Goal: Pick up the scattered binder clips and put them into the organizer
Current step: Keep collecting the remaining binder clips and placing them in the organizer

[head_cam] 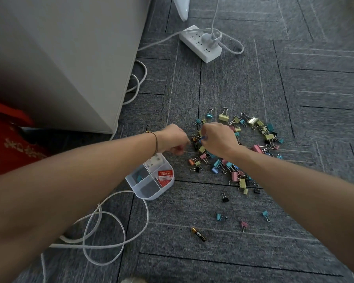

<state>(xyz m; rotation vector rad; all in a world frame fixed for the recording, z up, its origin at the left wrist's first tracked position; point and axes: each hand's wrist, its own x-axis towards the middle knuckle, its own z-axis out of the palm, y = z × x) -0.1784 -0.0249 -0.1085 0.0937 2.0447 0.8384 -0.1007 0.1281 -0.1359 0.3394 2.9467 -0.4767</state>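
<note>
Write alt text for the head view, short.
Both hands reach into a pile of colourful binder clips on grey carpet; the right hand pinches a blue clip, the left hand is curled beside it. A clear plastic organizer sits near the left forearm, with white cables, a battery and a power strip around.

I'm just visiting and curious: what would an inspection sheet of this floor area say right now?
Surface: grey carpet tiles, floor level.
Job's things: many coloured binder clips scattered in a loose ring; clear organizer beside them holds one teal clip and red-and-white packets.
Clutter: one battery lying near the camera.
Hands: right hand pinches a blue clip over the pile; left hand curled beside it, contents unclear.
Cables: white looped cable by the organizer; power strip with a plug and cords.
Surroundings: white cabinet on the left, red object at the left edge.
</note>
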